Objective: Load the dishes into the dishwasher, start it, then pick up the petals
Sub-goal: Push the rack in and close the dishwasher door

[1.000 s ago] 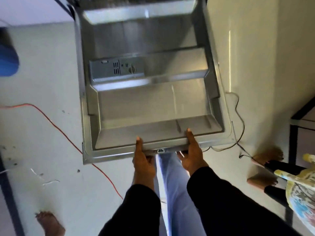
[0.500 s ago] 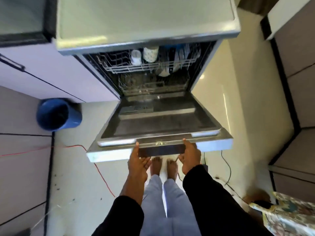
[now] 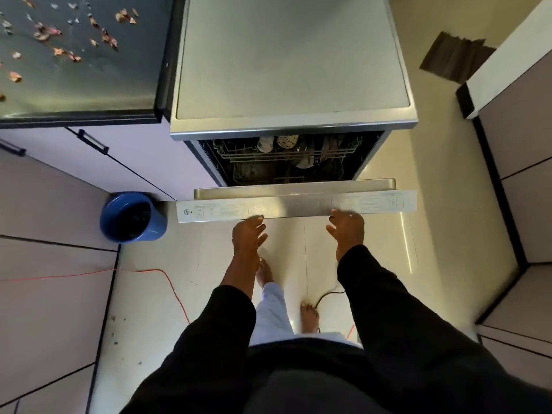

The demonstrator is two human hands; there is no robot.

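At the dishwasher door's (image 3: 295,204) top edge, left hand (image 3: 249,234) and right hand (image 3: 346,231) touch it with loose, spread fingers.
Neither hand grips anything; the fingertips are blurred where they meet the printed strip. The door tilts nearly upright, and through the gap the dishes (image 3: 277,143) sit in the upper rack, too dim to tell apart. Petals (image 3: 59,34) lie scattered on the dark counter (image 3: 89,85) upper left, partly cut off. A blue bin (image 3: 131,216) stands beside the cabinet.

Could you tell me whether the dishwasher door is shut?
Ajar: the rack shows above the door; left hand and right hand touch its edge.
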